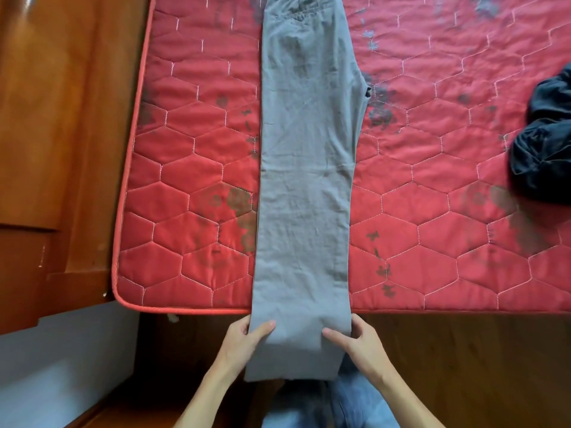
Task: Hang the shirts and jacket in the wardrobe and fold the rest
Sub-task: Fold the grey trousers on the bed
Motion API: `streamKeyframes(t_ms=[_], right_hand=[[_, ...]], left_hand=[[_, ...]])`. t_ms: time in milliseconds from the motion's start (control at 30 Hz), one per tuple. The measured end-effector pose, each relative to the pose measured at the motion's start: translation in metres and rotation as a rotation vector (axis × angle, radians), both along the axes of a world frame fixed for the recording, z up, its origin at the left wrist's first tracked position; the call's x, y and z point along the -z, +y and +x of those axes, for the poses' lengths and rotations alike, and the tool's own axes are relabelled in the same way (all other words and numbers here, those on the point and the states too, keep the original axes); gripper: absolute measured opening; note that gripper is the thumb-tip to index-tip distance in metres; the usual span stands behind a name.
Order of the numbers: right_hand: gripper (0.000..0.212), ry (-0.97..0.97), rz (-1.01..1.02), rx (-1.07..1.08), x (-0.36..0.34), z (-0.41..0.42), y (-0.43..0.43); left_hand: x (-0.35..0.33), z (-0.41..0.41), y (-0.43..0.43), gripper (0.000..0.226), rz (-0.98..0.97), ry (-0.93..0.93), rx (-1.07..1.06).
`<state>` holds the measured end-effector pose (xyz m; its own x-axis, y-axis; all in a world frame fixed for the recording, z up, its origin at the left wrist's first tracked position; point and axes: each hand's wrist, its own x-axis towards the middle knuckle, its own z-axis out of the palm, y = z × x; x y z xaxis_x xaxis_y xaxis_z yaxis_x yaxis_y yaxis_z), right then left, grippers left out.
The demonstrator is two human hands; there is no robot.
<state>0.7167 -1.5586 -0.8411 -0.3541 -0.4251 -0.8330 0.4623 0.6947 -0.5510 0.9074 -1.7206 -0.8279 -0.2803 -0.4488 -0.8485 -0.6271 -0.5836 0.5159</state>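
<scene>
The grey trousers (304, 180) lie leg-on-leg along the red mattress (463, 211), cuffs overhanging its near edge, where the left hand (244, 338) and right hand (358, 339) each pinch a side, seemingly to fold them upward.

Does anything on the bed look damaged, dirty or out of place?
The red mattress has dark blotches in many places, like stains or wear. A dark garment lies crumpled at its right side. The grey trousers lie straight.
</scene>
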Motion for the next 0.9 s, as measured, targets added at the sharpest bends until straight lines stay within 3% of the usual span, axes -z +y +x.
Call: streamKeyframes(t_ms=[133,200,300,467,600,667,767,900], right_hand=[[0.042,-0.085,0.01,0.066,-0.025,-0.005,-0.002],[0.043,-0.15,0.027,0.033,-0.03,-0.008,-0.002],[0.02,-0.178,0.024,-0.122,-0.044,-0.01,-0.002],[0.019,-0.073,-0.123,0.037,-0.062,-0.003,-0.013],[0.014,0.092,-0.028,-0.07,-0.043,0.007,0.001],[0.033,0.133,0.052,-0.148,-0.036,0.014,0.013],[0.077,0.072,0.111,-0.222,-0.039,0.019,0.032],[0.057,-0.034,-0.014,-0.148,-0.067,0.016,0.042]], left_hand=[[-0.01,0.01,0.007,0.034,0.065,0.01,-0.009],[-0.015,0.014,0.011,0.061,0.099,0.025,-0.016],[-0.021,0.02,0.019,0.091,0.114,0.071,0.007],[-0.031,0.015,0.03,0.035,0.301,0.15,-0.227],[-0.036,0.021,0.037,0.043,0.378,0.157,-0.16],[-0.041,0.026,0.045,0.049,0.375,0.104,-0.02],[-0.047,0.035,0.056,0.036,0.334,0.052,0.056],[-0.064,0.035,0.057,0.061,0.225,0.128,-0.076]])
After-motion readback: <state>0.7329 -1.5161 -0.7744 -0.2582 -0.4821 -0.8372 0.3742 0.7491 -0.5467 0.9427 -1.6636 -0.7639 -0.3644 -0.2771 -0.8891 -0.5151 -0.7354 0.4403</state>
